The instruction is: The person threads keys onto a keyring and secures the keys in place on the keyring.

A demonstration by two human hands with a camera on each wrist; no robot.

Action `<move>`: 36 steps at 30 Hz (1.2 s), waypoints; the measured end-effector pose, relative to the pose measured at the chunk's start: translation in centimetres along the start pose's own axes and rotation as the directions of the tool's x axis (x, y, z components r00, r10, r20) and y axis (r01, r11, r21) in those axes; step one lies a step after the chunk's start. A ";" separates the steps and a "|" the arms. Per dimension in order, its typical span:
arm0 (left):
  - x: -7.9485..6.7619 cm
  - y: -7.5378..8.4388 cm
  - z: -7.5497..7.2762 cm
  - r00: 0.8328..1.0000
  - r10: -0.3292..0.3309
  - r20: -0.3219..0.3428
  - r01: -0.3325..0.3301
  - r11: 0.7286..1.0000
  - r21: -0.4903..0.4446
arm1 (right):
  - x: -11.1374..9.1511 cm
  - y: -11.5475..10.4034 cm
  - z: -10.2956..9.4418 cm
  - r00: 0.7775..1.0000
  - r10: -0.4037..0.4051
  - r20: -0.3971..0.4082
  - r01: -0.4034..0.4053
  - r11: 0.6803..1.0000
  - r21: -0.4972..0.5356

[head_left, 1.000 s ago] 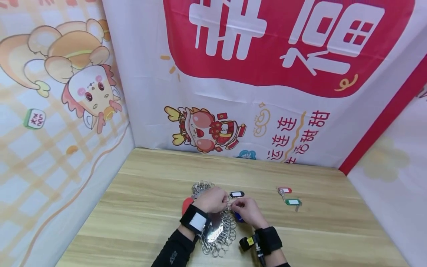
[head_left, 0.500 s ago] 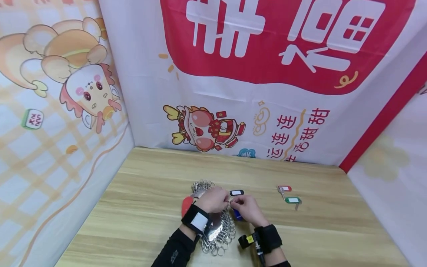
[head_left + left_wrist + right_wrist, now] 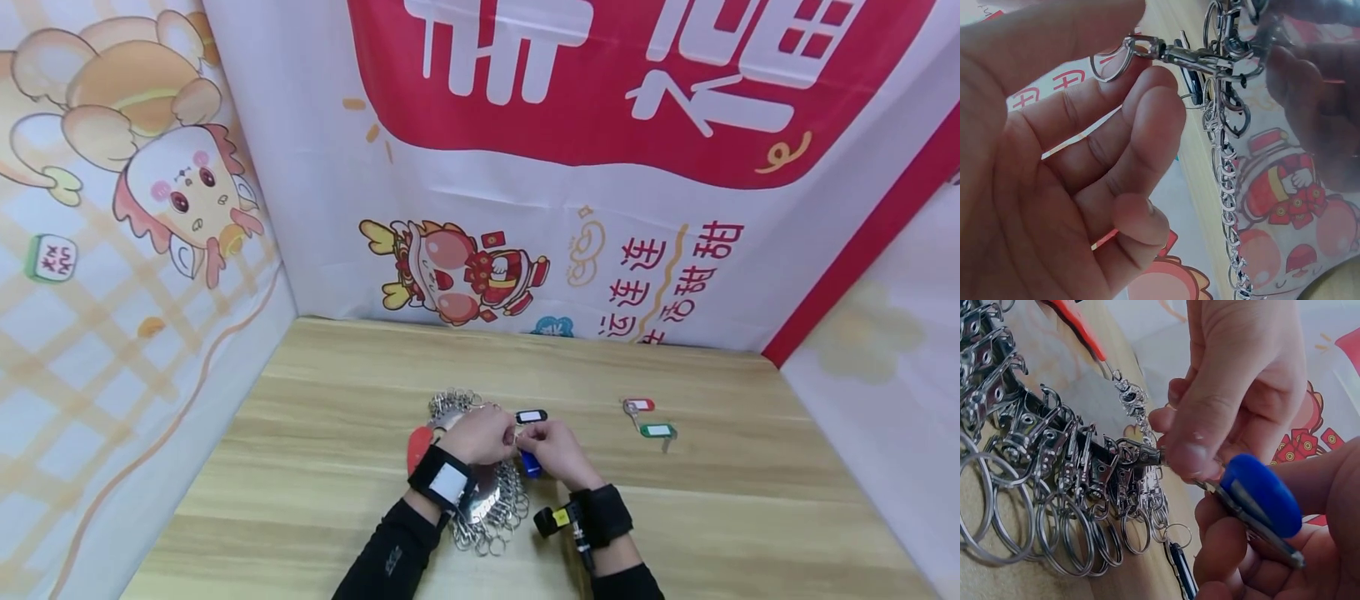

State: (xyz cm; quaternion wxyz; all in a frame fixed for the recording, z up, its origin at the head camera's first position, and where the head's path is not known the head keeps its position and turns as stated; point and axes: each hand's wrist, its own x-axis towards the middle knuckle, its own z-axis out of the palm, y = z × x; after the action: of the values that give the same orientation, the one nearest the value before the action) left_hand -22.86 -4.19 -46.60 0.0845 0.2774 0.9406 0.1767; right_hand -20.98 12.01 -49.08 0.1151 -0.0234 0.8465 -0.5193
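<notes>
In the head view my left hand [image 3: 482, 435] and right hand [image 3: 558, 454] meet at the right edge of a round shiny plate [image 3: 486, 502] ringed with metal swivel clasps. The left hand pinches the ring end of one swivel clasp [image 3: 1194, 57] between thumb and index finger; its other end points to the plate's rim. In the right wrist view my right hand holds a blue key tag [image 3: 1263, 494] with a metal key [image 3: 1272, 540] beside it, close to the left thumb. Split rings [image 3: 1063, 540] hang from the other clasps. The small link between both hands is partly hidden by fingers.
A black key tag [image 3: 532, 416] lies just beyond the hands. To the right on the wooden table [image 3: 735, 467] are a red key tag [image 3: 642, 405] and a green key tag [image 3: 657, 431], each with a key. A red flat thing [image 3: 417, 450] lies left of the plate.
The whole head view has shifted, so the table sits higher in it. Both hands stay together at the plate's edge, with the blue key tag showing more beneath the right hand.
</notes>
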 end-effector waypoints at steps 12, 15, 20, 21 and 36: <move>0.7 -0.7 -0.2 1.000 -0.002 0.016 0.002 1.000 -0.001 | 0.6 0.0 -0.3 1.000 0.017 0.022 -0.018 0.999 0.036; 0.8 -0.8 -0.2 1.000 0.007 0.014 -0.007 1.000 -0.012 | 0.8 0.0 -0.3 0.999 0.040 0.026 -0.041 0.998 0.054; 0.8 -1.0 -0.1 0.999 0.026 0.024 -0.024 0.997 -0.069 | 0.8 0.4 -0.5 0.999 0.012 0.041 -0.014 0.999 0.042; 0.7 -1.0 -0.1 0.999 0.026 0.030 -0.024 0.996 -0.086 | 0.8 0.5 -0.5 0.999 0.000 0.043 -0.001 1.000 0.027; 0.7 -1.4 -0.2 0.999 0.036 0.027 -0.033 0.996 -0.085 | 1.0 0.7 -0.7 0.987 -0.151 0.052 0.158 0.976 -0.151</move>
State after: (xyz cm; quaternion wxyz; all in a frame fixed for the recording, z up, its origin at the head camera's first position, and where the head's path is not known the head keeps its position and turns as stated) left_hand -24.17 -4.98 -46.99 0.1065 0.2922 0.9260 0.2140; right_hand -22.03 12.81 -49.52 0.0893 -0.1084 0.8774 -0.4588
